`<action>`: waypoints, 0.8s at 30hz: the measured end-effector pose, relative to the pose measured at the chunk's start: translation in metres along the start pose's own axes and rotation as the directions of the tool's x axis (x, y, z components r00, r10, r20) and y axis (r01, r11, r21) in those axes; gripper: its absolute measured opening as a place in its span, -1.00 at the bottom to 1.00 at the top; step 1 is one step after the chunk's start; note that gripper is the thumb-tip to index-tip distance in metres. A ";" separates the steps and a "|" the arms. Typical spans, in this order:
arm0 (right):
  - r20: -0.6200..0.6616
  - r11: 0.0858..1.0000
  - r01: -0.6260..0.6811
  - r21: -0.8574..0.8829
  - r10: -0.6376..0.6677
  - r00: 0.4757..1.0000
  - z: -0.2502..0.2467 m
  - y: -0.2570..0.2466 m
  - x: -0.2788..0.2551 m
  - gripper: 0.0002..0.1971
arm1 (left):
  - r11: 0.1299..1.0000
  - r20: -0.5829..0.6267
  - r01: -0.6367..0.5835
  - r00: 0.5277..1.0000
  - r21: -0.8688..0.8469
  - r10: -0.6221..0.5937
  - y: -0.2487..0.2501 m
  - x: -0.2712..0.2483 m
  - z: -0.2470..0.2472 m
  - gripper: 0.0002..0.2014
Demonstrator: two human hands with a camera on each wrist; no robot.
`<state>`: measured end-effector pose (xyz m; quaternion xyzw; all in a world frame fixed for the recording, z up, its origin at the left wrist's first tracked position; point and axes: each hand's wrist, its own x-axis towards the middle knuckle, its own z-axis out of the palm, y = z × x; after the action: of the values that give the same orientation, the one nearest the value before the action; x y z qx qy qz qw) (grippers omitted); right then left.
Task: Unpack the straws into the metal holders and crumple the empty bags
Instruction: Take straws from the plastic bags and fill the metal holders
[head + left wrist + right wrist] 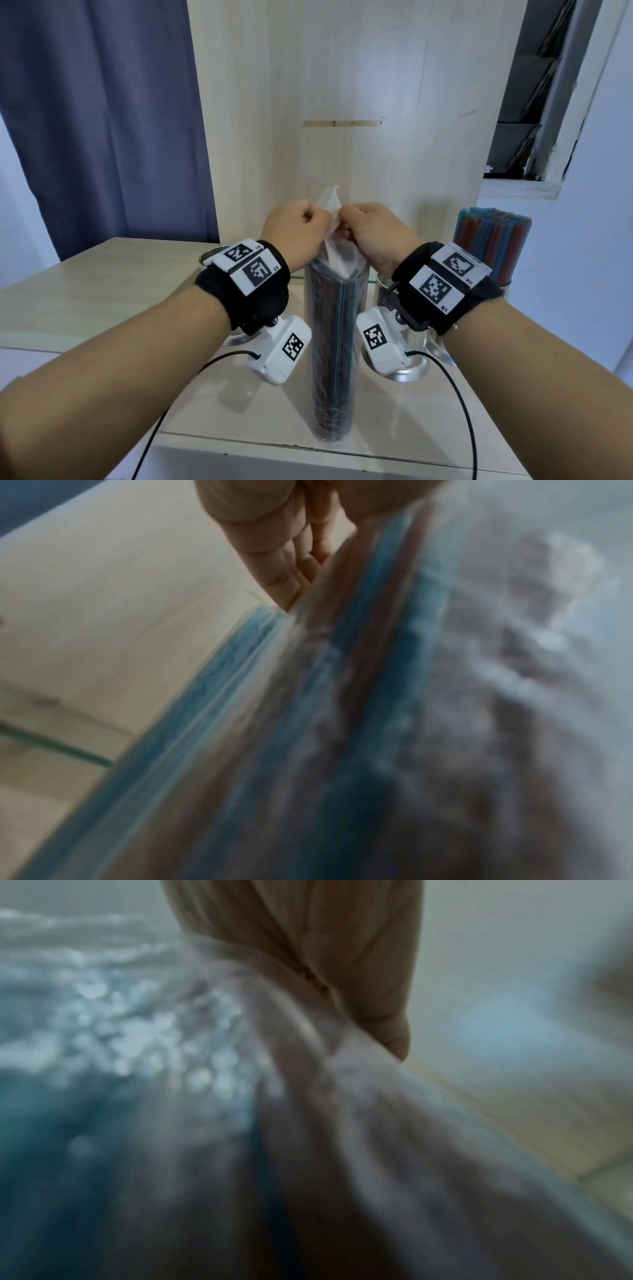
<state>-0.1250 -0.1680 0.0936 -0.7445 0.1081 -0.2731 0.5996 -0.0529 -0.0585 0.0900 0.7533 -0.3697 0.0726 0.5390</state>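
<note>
Wood-pattern table (102, 294) carries everything, w/ a pale panel (342, 85) behind and a blue curtain (102, 120) at left. Next in size, the bag of straws (334, 329) stands upright on the table near its front edge, between the two forearms; the dark red and blue straws fill it up to the neck. Behind the right wrist stands a perforated metal holder (416, 337), and further right another holder, mostly hidden, already has straws (491, 236) in it. A third rim shows behind the left wrist.

Left hand (294, 228) and right hand (371, 228) both have fingers curled and clamped on the thin film at the bag top, knuckles nearly touching, prob. to pull it open.

Handling, as a judgement: film is soft, slippery and tears easy, so the hold should be at the top edge, close to the seam; the bundle itself is light but stiff, and may tip over.

Head view gives the whole layout. Left wrist view shows the fingers (291, 569) packed together against the film, close up; right wrist view is too blurred for finger detail.
</note>
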 end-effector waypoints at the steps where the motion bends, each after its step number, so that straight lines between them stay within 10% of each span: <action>1: -0.013 0.999 -0.008 0.037 0.008 1.000 -0.001 0.001 0.000 -0.62 | 0.994 0.005 0.057 0.998 -0.088 -0.057 -0.002 0.001 0.000 -0.69; 15: 0.017 0.994 -0.103 -0.022 0.104 0.994 -0.011 -0.014 0.008 -0.97 | 0.944 0.173 0.204 0.972 -0.261 -0.162 0.017 0.010 -0.010 -0.82; 24: -0.034 0.980 -0.189 -0.059 0.187 0.982 -0.011 -0.016 0.018 -0.87 | 0.932 0.145 0.232 0.969 -0.280 -0.198 0.013 0.015 -0.003 -0.84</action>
<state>-0.1182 -0.1816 0.1149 -0.7452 0.1948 -0.2225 0.5977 -0.0494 -0.0646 0.1087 0.7033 -0.3219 -0.0861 0.6279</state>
